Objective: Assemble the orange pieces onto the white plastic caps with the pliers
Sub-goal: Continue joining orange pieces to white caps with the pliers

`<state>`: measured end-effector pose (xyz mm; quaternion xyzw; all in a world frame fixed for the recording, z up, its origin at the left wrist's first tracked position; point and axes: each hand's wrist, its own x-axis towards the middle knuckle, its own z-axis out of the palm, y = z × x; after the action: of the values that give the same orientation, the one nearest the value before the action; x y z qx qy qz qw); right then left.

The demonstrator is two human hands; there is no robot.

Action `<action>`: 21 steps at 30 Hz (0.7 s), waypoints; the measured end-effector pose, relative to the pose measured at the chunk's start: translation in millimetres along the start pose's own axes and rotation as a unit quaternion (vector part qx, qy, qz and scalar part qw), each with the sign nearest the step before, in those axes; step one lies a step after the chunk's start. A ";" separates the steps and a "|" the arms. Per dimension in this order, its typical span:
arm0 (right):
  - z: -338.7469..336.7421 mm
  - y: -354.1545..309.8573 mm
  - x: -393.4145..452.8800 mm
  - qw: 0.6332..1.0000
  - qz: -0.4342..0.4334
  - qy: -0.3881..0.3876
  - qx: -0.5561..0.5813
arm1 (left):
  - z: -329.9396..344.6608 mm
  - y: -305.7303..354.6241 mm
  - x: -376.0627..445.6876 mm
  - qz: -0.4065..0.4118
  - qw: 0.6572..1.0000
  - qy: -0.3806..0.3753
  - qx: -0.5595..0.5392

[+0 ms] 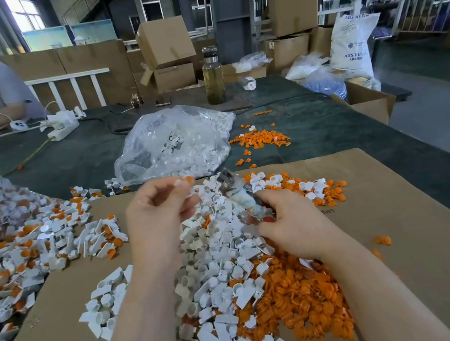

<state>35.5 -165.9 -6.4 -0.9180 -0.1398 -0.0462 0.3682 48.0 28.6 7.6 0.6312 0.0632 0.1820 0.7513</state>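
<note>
over the cardboard (406, 229), left hand (159, 211) pinches an orange piece (188, 180) (blurred); right hand (292, 224) grips pliers (240, 197).

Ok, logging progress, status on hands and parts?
Left hand pinches white cap with orange piece. Right hand grips pliers. Nothing between them.

Pliers (240, 197) in right hand (292, 224)

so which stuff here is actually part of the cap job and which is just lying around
Part of the job:
pliers in right hand
small piece pinched by left hand
white caps
orange pieces

Just lying about:
glass bottle
power strip
cardboard boxes
resin sack
</note>
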 end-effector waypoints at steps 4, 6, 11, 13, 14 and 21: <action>-1.7 5.5 1.3 0.998 0.008 0.065 -0.022 | -43.1 -2.5 18.2 0.018 0.979 0.133 0.151; -1.4 6.5 1.2 0.996 0.019 0.082 -0.030 | -61.4 -7.1 22.9 0.023 0.939 0.174 0.295; -0.4 7.4 1.9 0.994 0.036 0.089 -0.052 | -77.9 -12.8 25.6 -0.015 0.878 0.174 0.447; -0.3 7.3 2.2 0.994 0.038 0.089 -0.053 | -78.6 -13.7 26.0 -0.027 0.866 0.179 0.467; -0.2 7.3 2.2 0.994 0.039 0.090 -0.054 | -79.5 -14.4 27.0 -0.029 0.860 0.180 0.477; 0.1 8.4 2.6 0.992 0.049 0.089 -0.069 | -74.8 -15.1 23.9 -0.045 0.826 0.160 0.539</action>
<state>40.4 -171.0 -11.5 -0.9392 -0.0576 -0.1193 0.3167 48.8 104.2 -18.4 0.8943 0.2989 0.1830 0.2781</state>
